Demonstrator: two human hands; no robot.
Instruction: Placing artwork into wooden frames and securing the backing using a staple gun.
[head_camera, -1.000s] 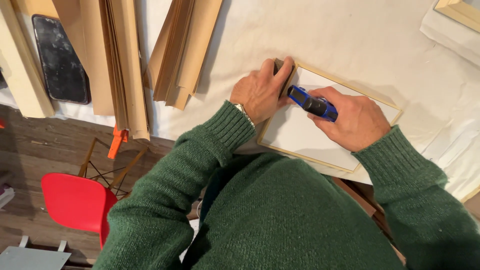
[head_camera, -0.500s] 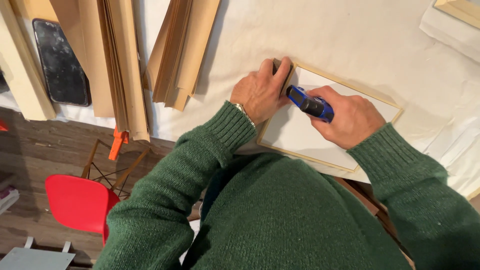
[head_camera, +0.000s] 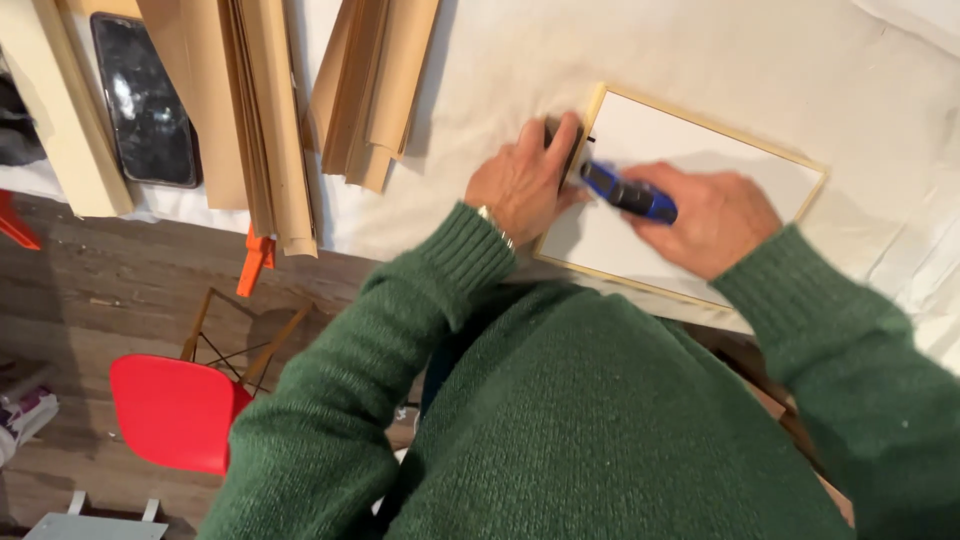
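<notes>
A white panel in a thin light wooden frame (head_camera: 700, 130) lies flat on the white cloth-covered table (head_camera: 520, 60). My left hand (head_camera: 525, 180) presses on the frame's left edge, fingers over its near-left corner. My right hand (head_camera: 715, 220) is closed around a blue and black hand tool (head_camera: 628, 193), whose tip points at the frame's left edge beside my left fingers. Green sweater sleeves cover both arms.
Stacks of light wooden strips (head_camera: 375, 80) and longer boards (head_camera: 250, 110) lie at the table's left, with a black phone (head_camera: 145, 100) beside them. An orange clamp (head_camera: 256, 260) hangs at the table edge. A red chair (head_camera: 175, 410) stands on the wooden floor below.
The view has shifted slightly. My right hand with the blue tool has stayed at the frame's left edge, and my left hand keeps holding the frame.
</notes>
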